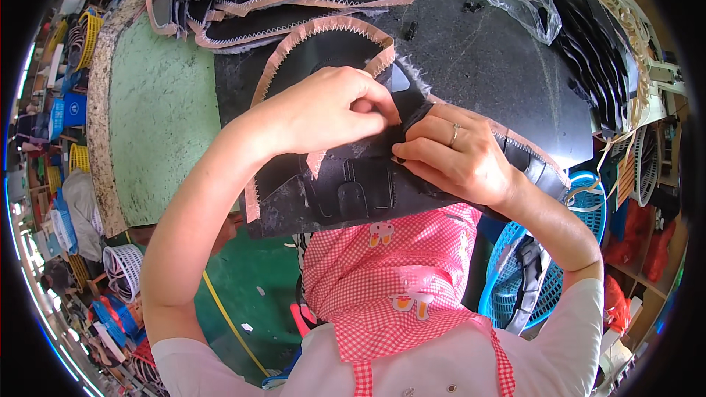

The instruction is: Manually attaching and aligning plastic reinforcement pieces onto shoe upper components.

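A black leather shoe upper (287, 213) lies across the near edge of the worktable, with tan tape zigzag-stitched along its edges and grey fuzzy lining showing at one side. My left hand (334, 106) pinches a folded part of the leather near its middle, thumb and forefinger together. Close beside it, on the right, my right hand (460, 154) grips the same upper, fingers curled over its folded edge. The fingertips of both hands almost meet, and the exact spot they pinch is partly hidden.
More black uppers with tan taped edges (257, 7) are piled at the far left. A dark mat (507, 66) covers part of the green table (162, 117). Clear plastic (526, 0) and stacked black pieces (596, 51) lie far right. A blue basket (504, 279) stands below, right.
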Available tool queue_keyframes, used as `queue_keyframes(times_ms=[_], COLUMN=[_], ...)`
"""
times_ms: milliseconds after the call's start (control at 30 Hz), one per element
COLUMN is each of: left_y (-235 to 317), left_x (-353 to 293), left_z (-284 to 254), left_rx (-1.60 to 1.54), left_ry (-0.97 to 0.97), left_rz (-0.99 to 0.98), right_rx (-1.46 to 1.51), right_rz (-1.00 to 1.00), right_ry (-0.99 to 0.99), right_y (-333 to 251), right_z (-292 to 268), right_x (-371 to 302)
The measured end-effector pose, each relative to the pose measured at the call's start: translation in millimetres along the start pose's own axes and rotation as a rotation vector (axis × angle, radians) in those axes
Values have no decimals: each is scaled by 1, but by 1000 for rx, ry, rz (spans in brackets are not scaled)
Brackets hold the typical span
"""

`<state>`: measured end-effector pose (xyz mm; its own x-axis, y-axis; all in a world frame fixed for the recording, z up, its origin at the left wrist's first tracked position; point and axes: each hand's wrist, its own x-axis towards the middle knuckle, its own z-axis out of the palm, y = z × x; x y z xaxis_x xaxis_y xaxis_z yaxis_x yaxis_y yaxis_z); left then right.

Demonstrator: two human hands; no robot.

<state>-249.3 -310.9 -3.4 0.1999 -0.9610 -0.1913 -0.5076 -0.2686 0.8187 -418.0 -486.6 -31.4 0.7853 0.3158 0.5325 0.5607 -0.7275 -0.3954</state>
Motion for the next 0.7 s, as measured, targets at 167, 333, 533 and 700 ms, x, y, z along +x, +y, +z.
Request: queue_keyframes(times_ms=[167,333,533,700], left_y=[18,-2,1,-3], left_x=[3,15,22,18], left_z=[2,8,10,13], left_rx=[108,189,141,163], left_ry=[2,304,262,325], left_rz=[-142,-79,-138,-74], right_rx=[48,69,139,-206], right_rz=[63,114,44,498], right_ry=[-6,5,-135,-64], right_y=[1,27,-22,-26], right_z=[-2,-4,-19,-60], right_x=[0,23,-13,-18])
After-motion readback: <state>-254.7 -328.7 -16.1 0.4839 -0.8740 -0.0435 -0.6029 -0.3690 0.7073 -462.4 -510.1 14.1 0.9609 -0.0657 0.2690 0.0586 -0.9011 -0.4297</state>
